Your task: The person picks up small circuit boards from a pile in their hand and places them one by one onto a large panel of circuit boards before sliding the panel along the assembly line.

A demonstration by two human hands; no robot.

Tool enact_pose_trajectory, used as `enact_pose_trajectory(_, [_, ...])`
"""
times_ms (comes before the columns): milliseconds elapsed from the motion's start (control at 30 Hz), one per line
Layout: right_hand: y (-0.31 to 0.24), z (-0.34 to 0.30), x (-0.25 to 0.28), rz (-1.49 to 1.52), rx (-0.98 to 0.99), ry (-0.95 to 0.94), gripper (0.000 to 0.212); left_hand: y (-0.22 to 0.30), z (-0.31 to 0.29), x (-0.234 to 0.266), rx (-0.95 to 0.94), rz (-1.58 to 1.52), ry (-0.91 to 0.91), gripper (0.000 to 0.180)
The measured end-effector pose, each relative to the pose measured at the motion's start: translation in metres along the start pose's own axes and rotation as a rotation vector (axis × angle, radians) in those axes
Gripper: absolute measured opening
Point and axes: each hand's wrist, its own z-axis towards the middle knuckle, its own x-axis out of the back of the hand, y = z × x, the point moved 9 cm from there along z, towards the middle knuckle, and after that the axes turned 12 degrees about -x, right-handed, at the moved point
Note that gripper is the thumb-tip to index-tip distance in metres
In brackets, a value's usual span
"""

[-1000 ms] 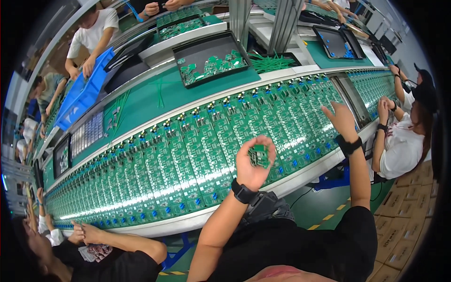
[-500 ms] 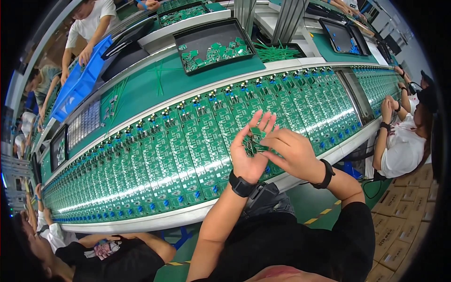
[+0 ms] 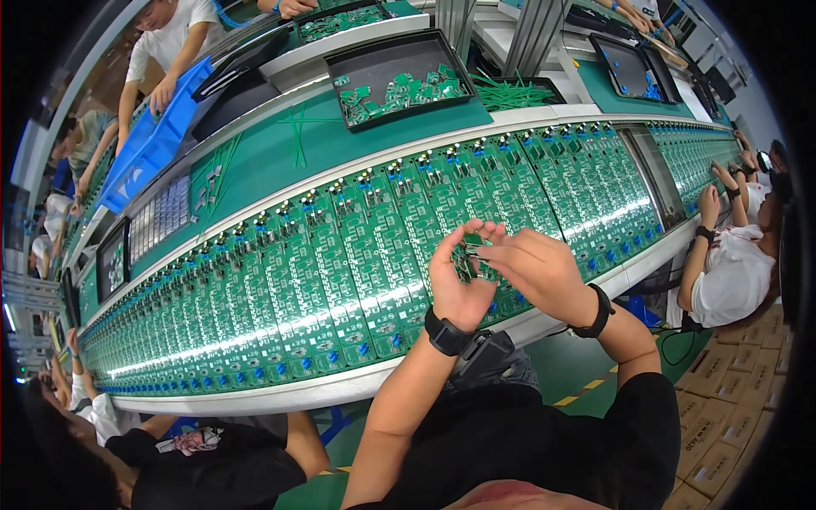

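My left hand (image 3: 460,297) is palm up, its fingers curled around a small pile of green circuit boards (image 3: 465,263). Over that palm, my right hand (image 3: 544,270) pinches at one of the small boards; its fingertips partly cover it. Both hands are above a long row of large green circuit board panels (image 3: 319,285), which carry blue parts along the near edge and small upright parts along the far edge.
Beyond the row, a black tray (image 3: 357,121) holds more small boards, beside green strips (image 3: 514,92). A blue bin (image 3: 153,144) stands at the far left. Co-workers sit close on my left (image 3: 204,455) and right (image 3: 722,272). Cartons (image 3: 722,408) are stacked at lower right.
My left fingers have curled inward from being stretched out. Both hands sit slightly farther right in the picture, with the right fingers still at the small boards. The whole view has shifted a little.
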Motion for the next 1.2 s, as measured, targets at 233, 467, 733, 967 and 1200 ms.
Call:
enact_pose_trajectory(233, [-0.012, -0.002, -0.005, -0.040, 0.105, 0.023, 0.029, -0.003, 0.005, 0.007, 0.069, -0.084, -0.014, 0.013])
enact_pose_trajectory(467, [-0.004, -0.004, -0.008, -0.031, 0.051, -0.005, 0.031, -0.003, 0.006, 0.006, 0.052, -0.054, -0.001, 0.013])
enact_pose_trajectory(733, [0.005, 0.004, -0.007, 0.161, -0.067, -0.044, 0.030, 0.001, 0.010, 0.009, 0.025, -0.025, 0.011, 0.016])
enact_pose_trajectory(967, [0.018, 0.011, -0.001, 0.308, -0.135, -0.008, 0.029, 0.004, 0.008, 0.006, -0.009, 0.078, 0.072, 0.015])
enact_pose_trajectory(1200, [0.025, 0.013, 0.014, 0.395, -0.291, 0.053, 0.026, 0.000, 0.008, 0.008, 0.012, 0.163, 0.120, 0.018])
